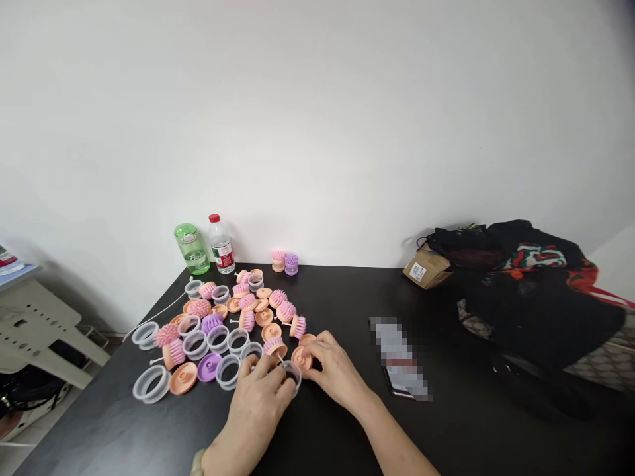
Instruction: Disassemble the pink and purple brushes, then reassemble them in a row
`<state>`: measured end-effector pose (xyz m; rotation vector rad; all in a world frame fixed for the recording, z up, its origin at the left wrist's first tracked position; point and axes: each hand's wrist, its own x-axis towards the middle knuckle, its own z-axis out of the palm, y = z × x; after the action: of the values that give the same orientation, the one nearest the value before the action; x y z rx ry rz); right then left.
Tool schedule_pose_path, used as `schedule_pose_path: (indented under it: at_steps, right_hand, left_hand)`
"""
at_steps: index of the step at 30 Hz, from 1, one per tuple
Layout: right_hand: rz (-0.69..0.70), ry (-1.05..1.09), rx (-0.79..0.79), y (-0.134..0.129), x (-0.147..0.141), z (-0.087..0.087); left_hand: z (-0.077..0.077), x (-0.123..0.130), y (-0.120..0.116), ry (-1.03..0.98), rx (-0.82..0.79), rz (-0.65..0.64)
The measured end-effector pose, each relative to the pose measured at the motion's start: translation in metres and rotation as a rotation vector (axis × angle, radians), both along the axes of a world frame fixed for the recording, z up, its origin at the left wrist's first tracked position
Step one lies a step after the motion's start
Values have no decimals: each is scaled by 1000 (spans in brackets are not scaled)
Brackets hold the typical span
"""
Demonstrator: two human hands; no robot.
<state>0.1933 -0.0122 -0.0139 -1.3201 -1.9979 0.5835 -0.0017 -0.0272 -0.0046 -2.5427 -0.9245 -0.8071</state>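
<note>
My left hand (260, 401) is closed at the near edge of the spread of parts, its thumb and fingers on a clear plastic ring (297, 372). Just beyond those fingers lies a pink-bristled brush head (274, 346) with a white stem pointing toward me. My right hand (338, 367) pinches the edge of an orange round cap (300, 359), which shows a small raised centre. Another orange cap (307, 339) sits behind it, partly covered by the fingers. Left of my hands lie several clear rings (228, 371), a purple cap (209, 367) and an orange cap (183, 379).
Several pink brush heads and a purple brush head (212, 322) lie across the black table (342, 297). Two brushes (278, 262) stand by the wall, near a red-capped bottle (221, 246) and a green bottle (192, 250). Rightward are a phone (401, 363), brown paper bag (427, 268) and dark clothing (540, 311).
</note>
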Motion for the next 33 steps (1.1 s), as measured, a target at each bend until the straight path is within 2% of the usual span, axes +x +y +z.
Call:
schedule_pose_path:
  at_steps: [4,8,13,17,20,25,27,31,33]
  right_hand:
    - [30,-54,56,1,-2,-6]
    - [13,-89,80,2,-2,-8]
    - [-33,-107,105,3,-1,-8]
    - [-75,-99,111,4,-4,-16]
    - [-100,-70,109,4,-9,-22]
    - [-33,-26,120,3,-13,-26]
    - [-45,-15,154,3,-10,-26]
    - [-135,33,250,9,-4,-23]
    - [-165,54,274,15,-2,-17]
  left_hand:
    - [-7,-8,6,5,-6,67]
    - [-12,-12,12,-2,-77,137]
    - [-15,-17,21,-55,-67,167]
    - [-17,-19,29,-93,-53,185]
    - [-14,-20,38,-77,-75,172]
    - [-6,-22,60,-9,-110,132]
    - [-2,-21,67,-10,-116,127]
    - [8,-8,66,-60,-115,113]
    - [13,3,60,-113,-146,52]
